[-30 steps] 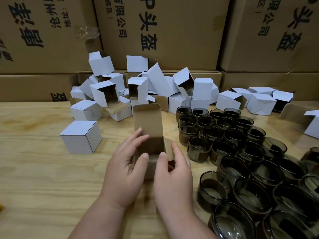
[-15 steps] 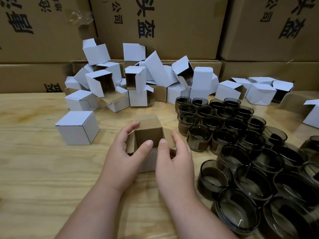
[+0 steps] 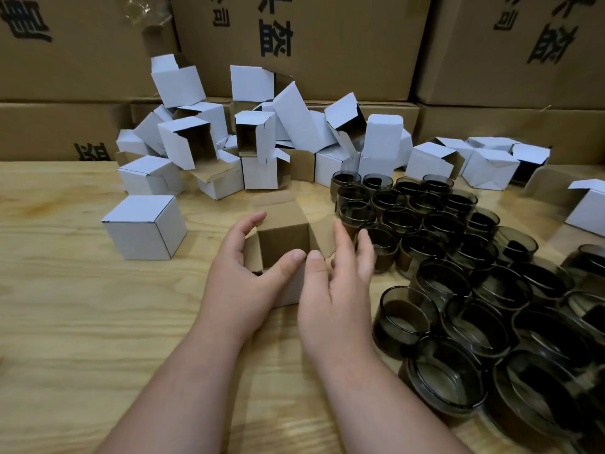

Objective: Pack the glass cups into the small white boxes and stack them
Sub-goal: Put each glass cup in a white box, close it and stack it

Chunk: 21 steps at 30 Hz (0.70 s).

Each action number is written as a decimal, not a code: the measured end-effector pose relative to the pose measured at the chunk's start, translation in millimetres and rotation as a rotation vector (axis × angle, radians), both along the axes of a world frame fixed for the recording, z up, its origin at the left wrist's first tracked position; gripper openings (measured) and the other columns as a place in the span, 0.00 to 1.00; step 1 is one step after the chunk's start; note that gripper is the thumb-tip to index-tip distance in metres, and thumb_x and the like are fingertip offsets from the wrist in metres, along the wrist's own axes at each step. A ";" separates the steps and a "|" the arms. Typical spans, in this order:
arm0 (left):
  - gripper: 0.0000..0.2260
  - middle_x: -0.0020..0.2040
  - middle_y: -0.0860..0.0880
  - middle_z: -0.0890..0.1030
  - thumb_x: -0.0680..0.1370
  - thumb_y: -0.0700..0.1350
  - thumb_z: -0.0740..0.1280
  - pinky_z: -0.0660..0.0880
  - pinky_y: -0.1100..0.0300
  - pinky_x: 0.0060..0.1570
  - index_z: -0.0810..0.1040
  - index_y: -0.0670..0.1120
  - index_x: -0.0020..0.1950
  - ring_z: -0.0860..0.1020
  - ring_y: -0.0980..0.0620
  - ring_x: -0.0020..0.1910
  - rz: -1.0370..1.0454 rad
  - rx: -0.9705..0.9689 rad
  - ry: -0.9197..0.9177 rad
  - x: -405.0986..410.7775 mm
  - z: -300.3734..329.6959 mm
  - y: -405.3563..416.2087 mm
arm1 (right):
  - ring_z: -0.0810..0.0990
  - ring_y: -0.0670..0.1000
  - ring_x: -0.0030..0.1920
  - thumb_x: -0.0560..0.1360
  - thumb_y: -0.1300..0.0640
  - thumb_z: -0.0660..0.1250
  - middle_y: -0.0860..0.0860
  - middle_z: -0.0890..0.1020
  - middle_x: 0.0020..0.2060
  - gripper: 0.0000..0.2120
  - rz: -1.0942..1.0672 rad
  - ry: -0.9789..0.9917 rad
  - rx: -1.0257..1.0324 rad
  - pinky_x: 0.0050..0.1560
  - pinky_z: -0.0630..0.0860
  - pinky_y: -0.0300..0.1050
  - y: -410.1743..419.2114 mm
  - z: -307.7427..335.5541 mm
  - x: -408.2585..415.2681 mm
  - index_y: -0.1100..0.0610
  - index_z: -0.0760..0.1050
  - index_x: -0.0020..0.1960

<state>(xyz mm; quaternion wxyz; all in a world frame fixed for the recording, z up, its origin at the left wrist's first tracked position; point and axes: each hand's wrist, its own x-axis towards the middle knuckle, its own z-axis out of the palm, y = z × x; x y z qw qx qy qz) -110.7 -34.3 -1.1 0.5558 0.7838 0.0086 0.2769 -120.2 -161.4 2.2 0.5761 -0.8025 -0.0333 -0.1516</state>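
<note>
**Lid half down, glass at the elbow**

Head view: left hand (image 3: 242, 283) grips the small white cardboard box (image 3: 283, 244) on the wooden counter (image 3: 65, 322); right hand (image 3: 334, 290) hovers, fingers (image 3: 340, 244) loosely spread. A slipped lid may nudge neighbouring smoky glass cups (image 3: 409, 316), roughly thirty. One closed white cube box (image 3: 144, 227); some twenty empties.

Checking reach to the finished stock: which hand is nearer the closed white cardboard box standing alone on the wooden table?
Left. The left hand lies just right of the closed white cardboard box; the right hand is farther right, beyond the box being folded.
</note>
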 end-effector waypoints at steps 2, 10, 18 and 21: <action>0.34 0.64 0.69 0.75 0.60 0.69 0.74 0.64 0.80 0.58 0.72 0.67 0.65 0.70 0.73 0.66 0.052 0.006 -0.016 0.4 -0.1 -0.3 | 0.59 0.47 0.79 0.77 0.39 0.51 0.36 0.43 0.80 0.31 -0.030 -0.016 -0.045 0.73 0.63 0.46 0.6 1.0 1.1 0.38 0.56 0.80; 0.33 0.65 0.63 0.75 0.67 0.59 0.82 0.60 0.84 0.56 0.69 0.64 0.67 0.71 0.66 0.66 0.203 0.006 -0.053 -0.2 -0.6 3.6 | 0.61 0.56 0.78 0.82 0.41 0.51 0.49 0.48 0.82 0.30 -0.149 0.010 -0.122 0.74 0.65 0.56 1.1 -0.1 11.3 0.44 0.51 0.82; 0.37 0.70 0.61 0.71 0.66 0.58 0.81 0.60 0.84 0.56 0.64 0.68 0.69 0.67 0.62 0.72 0.228 -0.040 -0.050 -1.2 -0.2 3.1 | 0.76 0.55 0.62 0.77 0.55 0.63 0.45 0.63 0.67 0.26 -0.212 0.040 -0.183 0.60 0.76 0.55 3.4 4.4 6.2 0.48 0.63 0.74; 0.43 0.72 0.59 0.68 0.64 0.59 0.82 0.61 0.76 0.58 0.58 0.73 0.70 0.67 0.61 0.72 0.265 -0.072 -0.067 -2.1 0.4 3.4 | 0.78 0.54 0.58 0.78 0.55 0.63 0.45 0.66 0.64 0.24 -0.211 0.032 -0.221 0.55 0.78 0.54 4.0 5.0 6.2 0.48 0.63 0.74</action>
